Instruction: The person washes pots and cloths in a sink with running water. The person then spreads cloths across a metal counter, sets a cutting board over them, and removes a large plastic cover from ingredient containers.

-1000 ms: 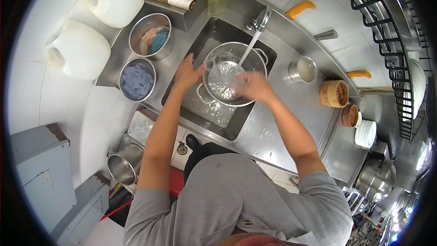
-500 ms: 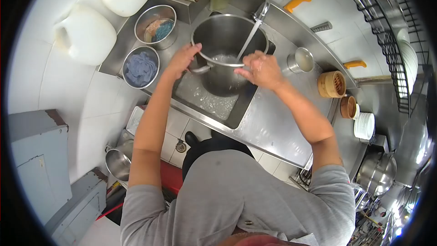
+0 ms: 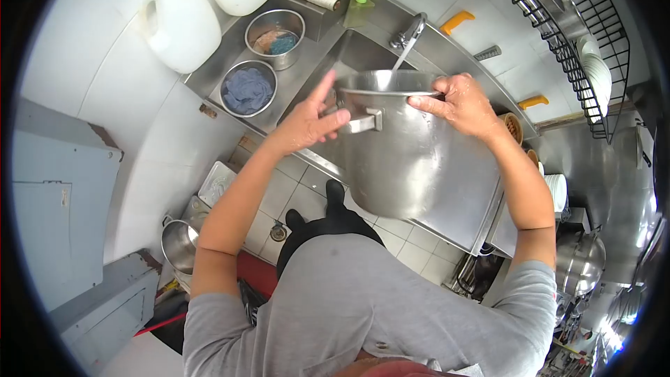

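A tall steel stockpot (image 3: 401,160) is tilted above the front edge of the sink (image 3: 349,52), its outer wall turned towards me. Wet and with fingers closed over the rim, my right hand (image 3: 466,106) grips the pot's right side. My left hand (image 3: 307,120) is open beside the pot's side handle (image 3: 364,123), thumb and fingers spread; whether it touches the handle I cannot tell. Water runs from the faucet (image 3: 413,31) towards the pot's mouth. The inside of the pot is mostly hidden.
Left of the sink stand a steel bowl with a blue-grey cloth (image 3: 247,89) and another with scrubbing pads (image 3: 279,43). A soap bottle (image 3: 359,10) is behind. White jugs (image 3: 181,28) are at the left; a wire rack (image 3: 579,63) overhangs the right.
The pot has come up out of the sink towards me and to the right, turning its side to view. My left hand has loosened from its rim and handle area and spread its fingers.
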Available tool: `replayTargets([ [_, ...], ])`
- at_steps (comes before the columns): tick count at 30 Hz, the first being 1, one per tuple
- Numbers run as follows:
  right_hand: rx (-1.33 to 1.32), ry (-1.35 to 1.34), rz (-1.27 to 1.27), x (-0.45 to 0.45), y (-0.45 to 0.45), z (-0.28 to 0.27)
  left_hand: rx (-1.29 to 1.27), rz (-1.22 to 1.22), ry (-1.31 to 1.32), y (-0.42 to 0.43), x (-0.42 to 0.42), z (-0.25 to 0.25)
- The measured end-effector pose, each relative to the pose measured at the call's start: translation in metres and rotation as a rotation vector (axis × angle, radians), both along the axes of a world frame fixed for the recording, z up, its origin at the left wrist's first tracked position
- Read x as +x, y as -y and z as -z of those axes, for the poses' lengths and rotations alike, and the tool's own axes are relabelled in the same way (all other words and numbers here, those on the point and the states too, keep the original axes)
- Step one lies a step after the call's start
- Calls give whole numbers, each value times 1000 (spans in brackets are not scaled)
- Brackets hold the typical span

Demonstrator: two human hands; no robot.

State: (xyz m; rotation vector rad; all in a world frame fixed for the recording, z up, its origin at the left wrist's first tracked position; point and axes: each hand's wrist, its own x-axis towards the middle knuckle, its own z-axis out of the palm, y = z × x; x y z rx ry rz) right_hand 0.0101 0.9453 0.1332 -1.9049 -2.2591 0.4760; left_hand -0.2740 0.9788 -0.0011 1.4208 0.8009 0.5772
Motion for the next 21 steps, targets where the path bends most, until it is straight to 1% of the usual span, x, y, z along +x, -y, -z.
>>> replayTargets([
  [2,-55,130,-38,-10,-8,-6,-34,159,39,4,-10,18],
  [3,-205,165,49,-25,-14,-10,-39,222,-53,5,-12,21],
  [4,-219,184,22,-27,-24,-4,-88,239,-61,6,-12,30],
  [6,-245,220,-35,-25,-54,31,-184,268,-78,2,-11,46],
  [7,-226,138,37,-24,-65,45,-263,235,-82,-9,-10,46],
  [10,-236,100,-20,-18,-119,57,-42,93,-179,-42,-5,42],
  [11,-128,138,-7,-15,-133,64,-36,34,-220,-60,-2,44],
  [12,-181,126,11,-19,-142,58,-34,-36,-191,-79,0,49],
  [14,-283,102,52,-29,-157,38,30,-41,-212,-104,-1,44],
  [15,-113,83,45,-22,-162,46,33,-36,-227,-108,-1,38],
  [18,25,11,73,-13,-167,58,11,-25,-263,-111,1,27],
  [21,-209,49,57,-15,-160,39,1,-34,-261,-106,9,34],
])
